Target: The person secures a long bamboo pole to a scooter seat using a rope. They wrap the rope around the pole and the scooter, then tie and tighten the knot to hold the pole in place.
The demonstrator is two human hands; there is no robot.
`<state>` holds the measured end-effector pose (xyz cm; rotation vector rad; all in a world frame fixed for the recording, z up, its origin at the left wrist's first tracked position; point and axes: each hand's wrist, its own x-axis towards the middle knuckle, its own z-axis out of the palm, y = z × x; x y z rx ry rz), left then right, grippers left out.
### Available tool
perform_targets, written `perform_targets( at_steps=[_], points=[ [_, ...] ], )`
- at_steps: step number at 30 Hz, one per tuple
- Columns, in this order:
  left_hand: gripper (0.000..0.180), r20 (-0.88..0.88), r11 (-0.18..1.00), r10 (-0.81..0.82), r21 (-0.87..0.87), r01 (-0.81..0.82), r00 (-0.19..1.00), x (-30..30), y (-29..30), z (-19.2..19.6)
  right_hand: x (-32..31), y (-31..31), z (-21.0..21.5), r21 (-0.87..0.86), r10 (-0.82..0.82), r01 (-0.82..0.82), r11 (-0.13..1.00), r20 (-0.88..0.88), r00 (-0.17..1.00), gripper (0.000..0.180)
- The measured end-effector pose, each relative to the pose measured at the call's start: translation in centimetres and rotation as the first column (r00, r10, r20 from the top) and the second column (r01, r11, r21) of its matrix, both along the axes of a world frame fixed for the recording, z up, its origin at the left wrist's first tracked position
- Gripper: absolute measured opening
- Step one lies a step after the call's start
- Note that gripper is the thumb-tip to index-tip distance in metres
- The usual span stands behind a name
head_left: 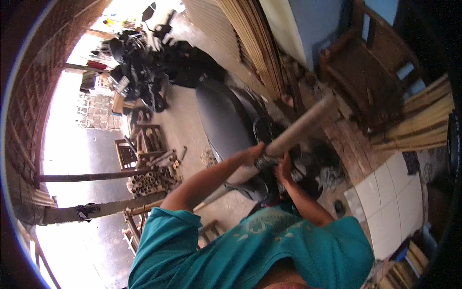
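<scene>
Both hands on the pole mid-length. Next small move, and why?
Probably keep both grips and steady the pale pole before anything else. The left hand and right hand close around it near its middle, and both ends jut out unsupported, so it would likely tip if released.

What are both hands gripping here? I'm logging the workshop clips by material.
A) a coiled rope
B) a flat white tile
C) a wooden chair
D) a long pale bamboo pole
D: the left hand and right hand close around a long pale bamboo pole, which runs diagonally up to the right.
</scene>
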<state>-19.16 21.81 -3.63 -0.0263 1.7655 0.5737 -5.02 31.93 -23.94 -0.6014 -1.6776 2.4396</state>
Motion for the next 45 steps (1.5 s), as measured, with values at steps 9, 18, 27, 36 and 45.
perform_targets(
  at_steps=[9, 18, 27, 36, 45],
  points=[
    [0.070, -0.014, 0.988, 0.134, -0.080, -0.135, 0.991, 1.5, 4.9, 7.1, 0.2, 2.6, 7.0, 0.378, 0.256, -0.250, 0.891, 0.036, 0.966, 0.055],
    [0.072, 0.027, 0.978, 0.121, -0.171, -0.115, 0.992, 1.1, 5.1, 8.1, 0.1, 1.3, 7.6, -0.002, 0.097, -0.098, 0.995, -0.032, 0.995, 0.063],
    [0.069, -0.093, 0.999, 0.022, 0.038, -0.019, 0.995, 0.2, 2.8, 2.5, -0.8, 1.2, 3.8, -0.200, -0.014, 0.005, 0.980, -0.044, 0.999, 0.055],
    [0.071, 0.109, 0.976, 0.208, 0.048, -0.214, 0.972, -0.1, -0.9, -3.2, -1.4, 1.1, 7.0, -0.128, 0.120, -0.107, 0.986, 0.097, 0.988, 0.062],
    [0.068, -0.059, 0.976, 0.209, -0.053, -0.212, 0.976, 1.4, 0.7, 0.3, -0.2, 3.3, 8.7, 0.618, 0.329, -0.177, 0.766, -0.142, 0.934, 0.061]
  ],
)
